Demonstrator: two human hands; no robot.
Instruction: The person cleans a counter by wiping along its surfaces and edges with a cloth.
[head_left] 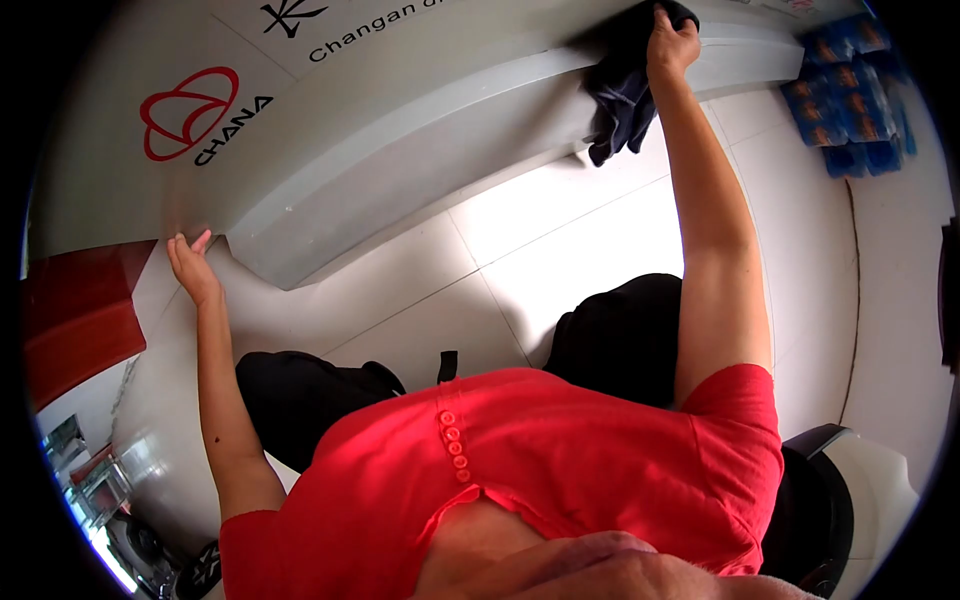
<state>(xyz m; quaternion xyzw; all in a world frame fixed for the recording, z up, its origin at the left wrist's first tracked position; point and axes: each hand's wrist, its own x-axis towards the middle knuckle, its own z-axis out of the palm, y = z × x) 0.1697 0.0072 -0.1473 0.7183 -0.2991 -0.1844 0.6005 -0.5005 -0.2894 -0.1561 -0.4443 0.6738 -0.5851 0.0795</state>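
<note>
My right hand (673, 48) grips a dark cloth (622, 98) at the upper right, against the far end of a pale grey counter front (400, 110). Part of the cloth hangs loose below the hand, in front of the counter's stepped base (440, 165). On the left, my left hand (197, 268) has its fingers apart and holds nothing. Its fingertips reach the counter's lower edge, beside the corner of the base. A red and black logo (192, 114) and dark lettering (375, 32) mark the counter front above.
Blue plastic-wrapped packs (848, 95) are stacked by the wall at the upper right. A dark red panel (85, 315) stands at the left. White floor tiles (480, 250) lie between my knees and the counter. Behind my right side is a black and white object (835, 490).
</note>
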